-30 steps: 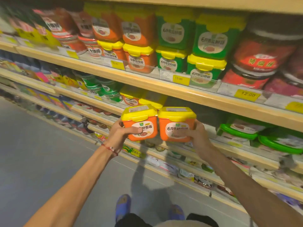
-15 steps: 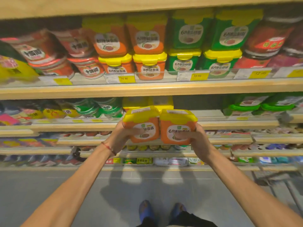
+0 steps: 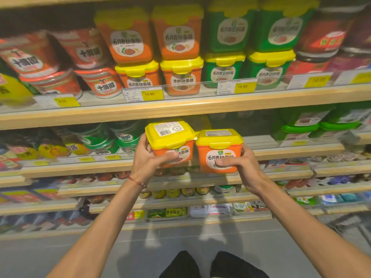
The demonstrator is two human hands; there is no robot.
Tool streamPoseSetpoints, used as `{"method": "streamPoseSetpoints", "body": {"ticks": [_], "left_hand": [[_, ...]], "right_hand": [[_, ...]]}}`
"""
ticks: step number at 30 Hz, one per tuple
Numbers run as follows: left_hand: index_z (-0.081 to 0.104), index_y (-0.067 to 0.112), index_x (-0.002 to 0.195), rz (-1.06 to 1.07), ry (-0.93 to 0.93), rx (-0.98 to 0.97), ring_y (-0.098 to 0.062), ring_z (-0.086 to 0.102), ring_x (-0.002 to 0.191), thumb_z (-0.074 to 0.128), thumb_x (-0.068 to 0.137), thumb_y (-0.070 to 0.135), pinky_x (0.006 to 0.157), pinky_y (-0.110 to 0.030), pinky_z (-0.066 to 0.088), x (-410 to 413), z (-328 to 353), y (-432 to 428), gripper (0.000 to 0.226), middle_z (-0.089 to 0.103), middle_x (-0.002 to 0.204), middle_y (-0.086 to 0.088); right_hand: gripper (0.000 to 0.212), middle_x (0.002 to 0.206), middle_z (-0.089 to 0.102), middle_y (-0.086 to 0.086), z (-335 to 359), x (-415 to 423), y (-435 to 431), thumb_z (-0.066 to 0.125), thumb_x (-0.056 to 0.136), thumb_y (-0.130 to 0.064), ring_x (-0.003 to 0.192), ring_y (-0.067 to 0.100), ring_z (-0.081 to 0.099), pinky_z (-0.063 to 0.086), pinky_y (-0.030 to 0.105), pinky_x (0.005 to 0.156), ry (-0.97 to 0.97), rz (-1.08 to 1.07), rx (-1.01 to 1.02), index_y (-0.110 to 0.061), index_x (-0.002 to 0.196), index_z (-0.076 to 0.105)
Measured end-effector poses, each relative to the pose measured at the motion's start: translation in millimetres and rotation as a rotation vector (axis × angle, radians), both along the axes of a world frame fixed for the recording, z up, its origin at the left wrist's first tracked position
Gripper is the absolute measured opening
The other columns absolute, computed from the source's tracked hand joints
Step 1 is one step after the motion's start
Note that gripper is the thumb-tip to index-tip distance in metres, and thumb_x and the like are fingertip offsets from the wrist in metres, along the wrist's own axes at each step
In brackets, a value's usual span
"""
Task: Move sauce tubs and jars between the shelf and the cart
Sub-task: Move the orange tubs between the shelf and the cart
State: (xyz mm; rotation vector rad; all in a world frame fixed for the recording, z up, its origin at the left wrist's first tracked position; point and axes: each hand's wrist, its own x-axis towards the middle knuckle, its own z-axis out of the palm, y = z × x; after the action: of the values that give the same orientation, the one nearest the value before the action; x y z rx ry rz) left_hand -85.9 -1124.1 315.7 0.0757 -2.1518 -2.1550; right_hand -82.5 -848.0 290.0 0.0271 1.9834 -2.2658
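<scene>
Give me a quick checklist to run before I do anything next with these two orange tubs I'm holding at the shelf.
1. Left hand grips the left orange tub: ok.
2. Right hand grips the right orange tub: ok.
3. Both yellow lids look closed: ok.
4. Left orange tub level: not ok, it tilts.
5. Shelf room behind them: ok, a dark gap shows.
6. Where the cart is: cannot tell, only blurred metal at lower right.
</scene>
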Motion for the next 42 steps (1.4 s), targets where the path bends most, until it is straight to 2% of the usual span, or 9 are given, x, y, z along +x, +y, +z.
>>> {"method": "streamPoseSetpoints", "body": {"ticks": [5, 10, 16, 19, 21, 24, 32, 39, 42], "left_hand": [[0.046, 0.001, 0.137, 0.012, 0.123, -0.052, -0.004, 0.069, 0.106, 0.090, 0.059, -0.011, 0.084, -0.018, 0.056, -13, -5, -11, 0.091, 0.068, 0.122, -0.002], [0.050, 0.008, 0.126, 0.070, 0.206, -0.081, -0.012, 0.069, 0.110, 0.095, 0.049, 0.030, 0.089, -0.026, 0.058, -28, -15, -19, 0.092, 0.069, 0.120, -0.002], [0.049, 0.017, 0.110, 0.101, 0.189, -0.205, -0.017, 0.071, 0.102, 0.094, 0.046, 0.046, 0.086, -0.034, 0.061, -47, -20, -27, 0.083, 0.069, 0.113, -0.006], [0.049, 0.014, 0.111, 0.127, 0.166, -0.298, -0.018, 0.068, 0.098, 0.089, 0.043, 0.058, 0.077, -0.023, 0.058, -54, -20, -31, 0.090, 0.066, 0.110, -0.008], [0.050, 0.014, 0.108, 0.144, 0.148, -0.319, -0.024, 0.067, 0.098, 0.088, 0.042, 0.062, 0.079, -0.034, 0.060, -57, -20, -32, 0.090, 0.065, 0.110, -0.011], [0.049, 0.021, 0.103, 0.134, 0.123, -0.304, -0.027, 0.068, 0.101, 0.089, 0.044, 0.062, 0.086, -0.050, 0.059, -61, -22, -30, 0.082, 0.066, 0.111, -0.012], [0.051, 0.027, 0.094, 0.208, 0.110, -0.325, -0.029, 0.067, 0.097, 0.083, 0.052, 0.067, 0.084, -0.056, 0.056, -68, -25, -19, 0.066, 0.066, 0.106, -0.012], [0.057, 0.024, 0.084, 0.298, 0.120, -0.253, -0.028, 0.067, 0.090, 0.086, 0.073, 0.046, 0.079, -0.031, 0.053, -69, -31, -8, 0.038, 0.068, 0.095, -0.014], [0.059, 0.020, 0.087, 0.377, 0.140, -0.183, -0.025, 0.067, 0.085, 0.082, 0.080, 0.029, 0.081, -0.038, 0.058, -71, -31, -8, 0.026, 0.069, 0.096, -0.018]], "right_hand": [[0.097, 0.111, 0.077, 0.017, -3, -12, -6, 0.095, 0.038, -0.021, 0.100, 0.036, 0.076, 0.061, 0.039, 0.075, 0.064, -0.013, -0.010, -0.001, 0.127, 0.063], [0.095, 0.112, 0.077, 0.017, -5, -21, -17, 0.094, 0.039, -0.022, 0.103, 0.036, 0.075, 0.061, 0.046, 0.084, 0.105, 0.026, 0.021, -0.005, 0.127, 0.064], [0.090, 0.111, 0.077, 0.017, -3, -27, -25, 0.093, 0.039, -0.022, 0.103, 0.037, 0.074, 0.061, 0.051, 0.090, 0.115, 0.054, 0.028, -0.007, 0.124, 0.066], [0.092, 0.111, 0.077, 0.017, -2, -31, -25, 0.093, 0.040, -0.021, 0.102, 0.036, 0.075, 0.062, 0.049, 0.088, 0.125, 0.070, 0.044, -0.007, 0.126, 0.065], [0.092, 0.110, 0.078, 0.016, -1, -31, -26, 0.093, 0.039, -0.021, 0.101, 0.035, 0.075, 0.062, 0.047, 0.085, 0.127, 0.070, 0.043, -0.007, 0.126, 0.064], [0.091, 0.110, 0.078, 0.016, 0, -32, -27, 0.093, 0.040, -0.023, 0.102, 0.035, 0.075, 0.062, 0.048, 0.087, 0.128, 0.062, 0.045, -0.008, 0.125, 0.065], [0.087, 0.110, 0.077, 0.020, -2, -35, -31, 0.093, 0.040, -0.020, 0.102, 0.038, 0.075, 0.061, 0.048, 0.088, 0.087, 0.050, 0.016, -0.004, 0.122, 0.066], [0.089, 0.110, 0.077, 0.021, -6, -35, -30, 0.092, 0.040, -0.020, 0.101, 0.038, 0.075, 0.061, 0.044, 0.084, 0.072, 0.038, -0.001, -0.002, 0.123, 0.066], [0.089, 0.109, 0.077, 0.021, -7, -35, -29, 0.092, 0.039, -0.020, 0.100, 0.037, 0.075, 0.061, 0.042, 0.082, 0.073, 0.028, -0.002, -0.003, 0.122, 0.066]]}}
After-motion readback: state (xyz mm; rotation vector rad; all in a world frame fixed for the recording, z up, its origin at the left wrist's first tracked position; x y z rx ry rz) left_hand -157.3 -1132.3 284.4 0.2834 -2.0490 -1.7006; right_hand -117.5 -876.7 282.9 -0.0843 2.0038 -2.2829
